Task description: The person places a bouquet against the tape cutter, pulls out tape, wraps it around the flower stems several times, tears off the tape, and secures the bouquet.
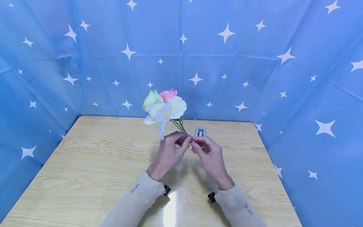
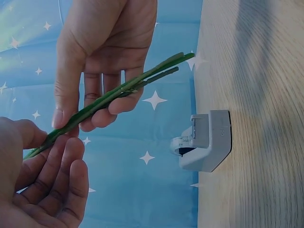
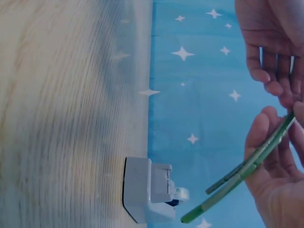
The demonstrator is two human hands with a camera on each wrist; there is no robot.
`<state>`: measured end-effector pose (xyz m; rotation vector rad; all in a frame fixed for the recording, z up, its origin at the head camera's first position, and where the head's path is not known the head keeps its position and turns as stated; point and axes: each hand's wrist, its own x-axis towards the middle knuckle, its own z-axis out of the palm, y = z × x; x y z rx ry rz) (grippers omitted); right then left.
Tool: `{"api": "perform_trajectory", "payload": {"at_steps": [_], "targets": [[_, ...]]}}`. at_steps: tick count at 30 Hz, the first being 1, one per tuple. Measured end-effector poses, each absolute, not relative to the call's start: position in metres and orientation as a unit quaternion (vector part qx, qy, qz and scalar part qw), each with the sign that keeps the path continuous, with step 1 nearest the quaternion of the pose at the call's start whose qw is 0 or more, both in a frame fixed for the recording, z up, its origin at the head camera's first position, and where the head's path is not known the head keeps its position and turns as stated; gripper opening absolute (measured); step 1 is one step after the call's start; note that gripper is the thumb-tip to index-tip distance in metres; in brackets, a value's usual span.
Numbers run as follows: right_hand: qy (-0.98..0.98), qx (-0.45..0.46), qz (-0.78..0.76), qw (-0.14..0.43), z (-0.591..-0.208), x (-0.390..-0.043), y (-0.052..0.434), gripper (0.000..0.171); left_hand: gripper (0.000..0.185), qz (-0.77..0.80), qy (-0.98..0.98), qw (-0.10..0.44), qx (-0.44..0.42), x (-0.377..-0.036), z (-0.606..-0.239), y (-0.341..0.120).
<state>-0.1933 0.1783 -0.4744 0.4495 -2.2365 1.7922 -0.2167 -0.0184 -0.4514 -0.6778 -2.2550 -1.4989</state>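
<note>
Above the wooden table [image 1: 85, 164], both hands hold a small bunch of artificial flowers [image 1: 164, 107], white, pale green and pink. My left hand [image 1: 181, 142] pinches the thin green stems [image 2: 123, 88] between thumb and fingers just below the blooms. My right hand [image 1: 197, 145] pinches the same stems a little lower, with its thumb on top and its fingers behind. In the right wrist view the stem ends [image 3: 237, 178] jut past the right hand [image 3: 270, 142] toward a small grey-white device [image 3: 147, 190]. The blooms lean up and to the left.
The grey-white device [image 1: 199, 132] with a dark slot stands on the table just behind the hands, near the far edge. Blue cloth with white stars [image 1: 227, 63] walls the table at the back and on both sides.
</note>
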Motion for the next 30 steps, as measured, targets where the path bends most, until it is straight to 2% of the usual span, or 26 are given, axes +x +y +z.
{"api": "perform_trajectory", "payload": {"at_steps": [4,30], "targets": [[-0.770,0.159,0.607,0.114,-0.4748,-0.1936,0.1788,0.022,0.012,-0.531,-0.795,0.173,-0.237,-0.2168,-0.4517,-0.0186],[-0.776,0.158,0.598,0.125,-0.4737,-0.1931,0.1789,0.011,0.011,-0.535,-0.794,0.164,-0.238,-0.2151,-0.4524,-0.0199]]}}
